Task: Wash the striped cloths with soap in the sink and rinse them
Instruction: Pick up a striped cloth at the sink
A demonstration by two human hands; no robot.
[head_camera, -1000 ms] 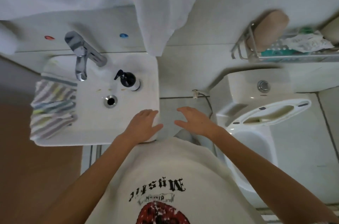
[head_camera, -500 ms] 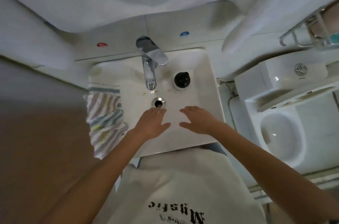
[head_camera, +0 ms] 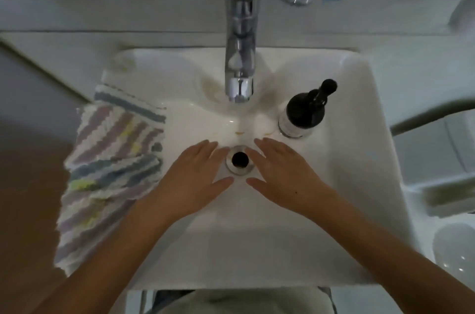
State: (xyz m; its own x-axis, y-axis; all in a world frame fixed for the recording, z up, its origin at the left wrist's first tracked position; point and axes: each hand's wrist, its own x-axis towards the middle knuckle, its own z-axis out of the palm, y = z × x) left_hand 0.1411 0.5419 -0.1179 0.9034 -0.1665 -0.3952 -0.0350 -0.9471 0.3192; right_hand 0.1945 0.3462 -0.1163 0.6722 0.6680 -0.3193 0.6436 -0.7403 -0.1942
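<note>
Striped cloths [head_camera: 108, 174]: I see them draped over the sink's left rim, just beside my left hand's wrist and outside its fingers; nothing grips them.
Sink [head_camera: 359, 159]: white basin; both hands sit over its floor.
Left hand [head_camera: 195, 180]: palm down, fingers straight and together, thumb spread toward the drain; it holds nothing.
Right hand [head_camera: 285, 174]: palm down, fingers straight, thumb spread toward the left thumb; it holds nothing.
Drain [head_camera: 239, 159]: dark hole with a metal ring, between the two sets of fingers.
Soap bottle [head_camera: 303, 110]: dark pump bottle, upright, just beyond the right fingertips.
Tap [head_camera: 240, 56]: chrome spout, beyond both sets of fingertips, over the basin's middle.
</note>
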